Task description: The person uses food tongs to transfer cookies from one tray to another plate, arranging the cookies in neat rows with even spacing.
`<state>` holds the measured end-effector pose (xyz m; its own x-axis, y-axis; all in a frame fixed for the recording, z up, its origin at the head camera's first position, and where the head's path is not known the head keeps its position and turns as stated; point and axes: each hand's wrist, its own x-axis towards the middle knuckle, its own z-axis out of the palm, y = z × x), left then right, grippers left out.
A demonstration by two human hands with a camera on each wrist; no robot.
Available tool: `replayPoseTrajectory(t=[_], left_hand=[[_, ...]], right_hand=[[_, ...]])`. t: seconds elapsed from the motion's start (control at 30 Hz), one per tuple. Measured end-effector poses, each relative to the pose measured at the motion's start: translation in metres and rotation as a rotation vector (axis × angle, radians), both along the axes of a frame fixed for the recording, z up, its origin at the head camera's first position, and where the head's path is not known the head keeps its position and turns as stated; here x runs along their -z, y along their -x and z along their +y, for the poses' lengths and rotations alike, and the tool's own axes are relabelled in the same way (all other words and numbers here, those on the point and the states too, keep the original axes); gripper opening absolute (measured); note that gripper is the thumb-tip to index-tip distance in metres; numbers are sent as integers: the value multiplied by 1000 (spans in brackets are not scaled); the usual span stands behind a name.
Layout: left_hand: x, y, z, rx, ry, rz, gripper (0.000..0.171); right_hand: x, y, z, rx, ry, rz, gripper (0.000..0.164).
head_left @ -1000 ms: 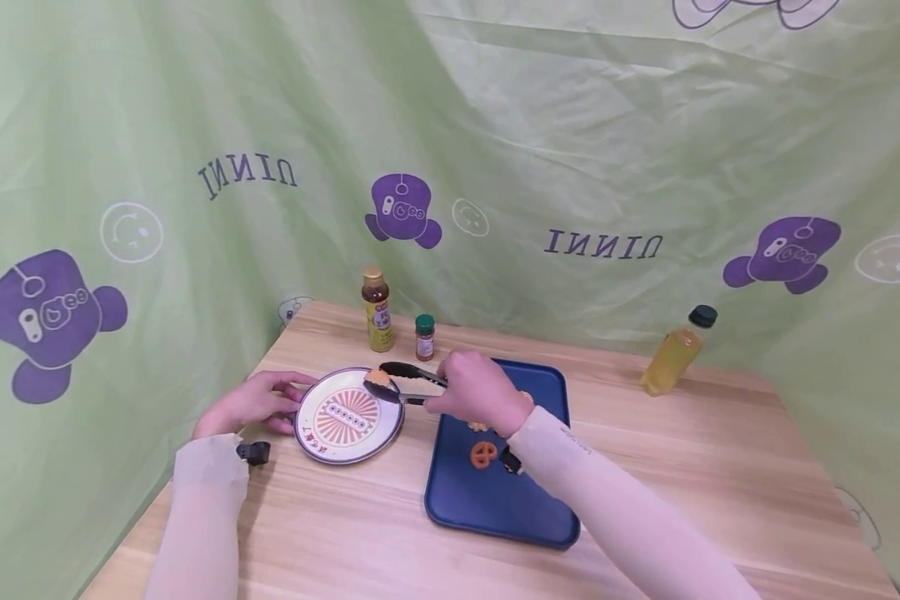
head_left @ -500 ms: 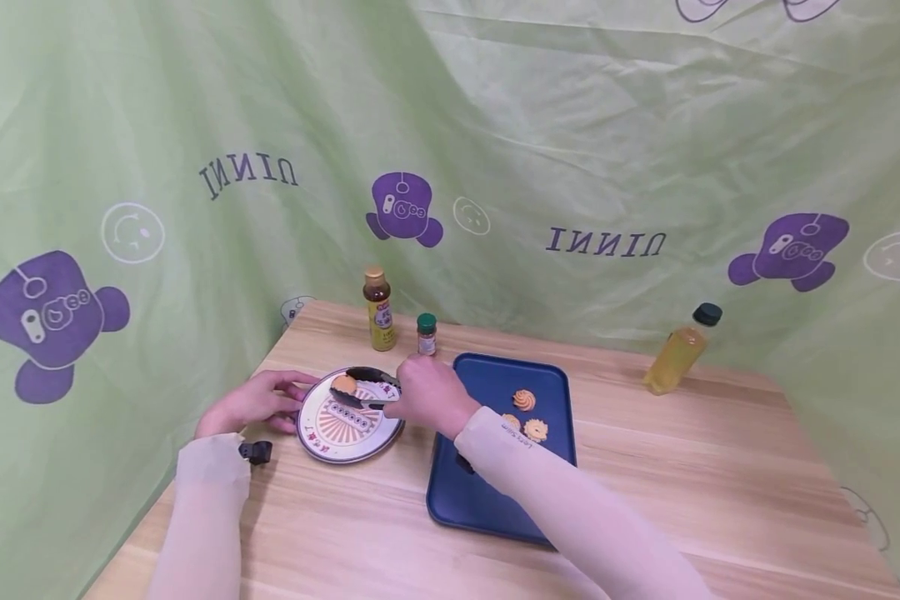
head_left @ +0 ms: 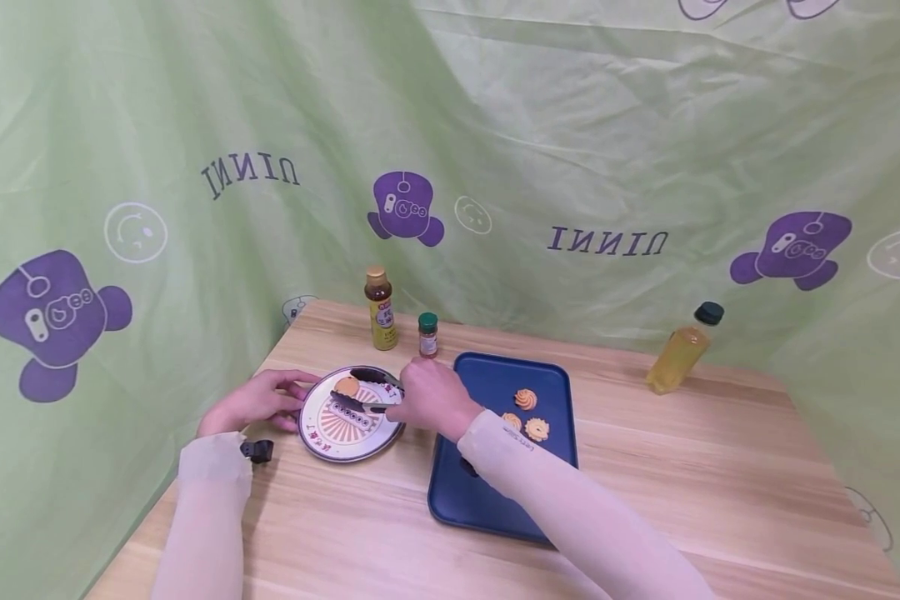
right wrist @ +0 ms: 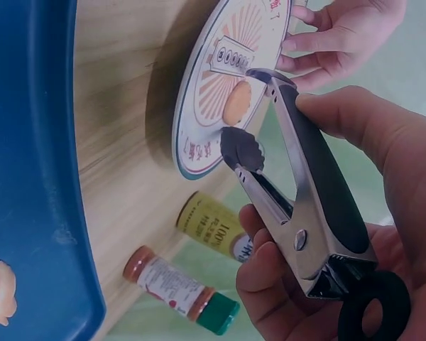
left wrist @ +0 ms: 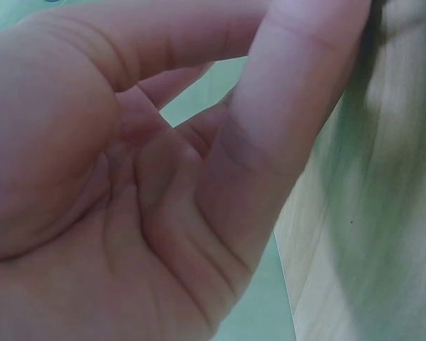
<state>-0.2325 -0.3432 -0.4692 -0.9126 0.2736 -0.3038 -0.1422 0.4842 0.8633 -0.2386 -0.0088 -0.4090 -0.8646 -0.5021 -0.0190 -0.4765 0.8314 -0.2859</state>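
My left hand (head_left: 258,402) holds the left rim of a round white plate (head_left: 319,442) with an orange sunburst print. My right hand (head_left: 437,398) grips black-and-metal tongs (right wrist: 298,185) over the plate. A round golden cookie (right wrist: 237,104) lies on the plate between the spread tong tips, seemingly free of them in the right wrist view. Right of the plate is a blue tray (head_left: 487,508) with a swirled cookie (head_left: 525,399) and a flower-shaped cookie (head_left: 537,429). Another cookie (head_left: 512,420) is partly covered by my right sleeve. The left wrist view shows only my palm and bent fingers.
Behind the plate stand a yellow-labelled sauce bottle (head_left: 382,312) and a small green-capped spice jar (head_left: 428,335). A bottle of yellow liquid (head_left: 678,358) is at the back right of the wooden table (head_left: 682,467). A green curtain (head_left: 495,125) hangs behind.
My right hand has moved left over the plate with the tongs and cookie. The tong tips have then spread, leaving the cookie on the plate. My left hand has stayed at the rim.
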Motion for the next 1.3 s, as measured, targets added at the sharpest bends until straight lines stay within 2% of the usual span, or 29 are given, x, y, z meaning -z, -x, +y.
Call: replayPoseTrajectory(t=[0.3, 0.53, 0.67, 0.83, 0.93, 1.1, 1.3], left_hand=[[0, 0, -1, 0, -7, 0, 61], [0, 0, 1, -10, -2, -13, 60], [0, -1, -1, -12, 16, -8, 60], [2, 0, -2, -11, 14, -12, 60], [4, 2, -3, -7, 8, -11, 60], [3, 2, -2, -5, 16, -3, 60], [0, -1, -1, -15, 23, -12, 59]], right_hand=[[-2, -9, 16, 8, 57, -3, 45], [-1, -15, 45, 36, 97, 3, 40], [-1, -19, 68, 50, 121, -11, 43], [-3, -26, 103, 109, 154, -54, 46], [-7, -31, 125, 146, 156, -35, 47], [-15, -37, 161, 194, 124, 19, 38], [-21, -47, 200, 256, 90, 31, 34]])
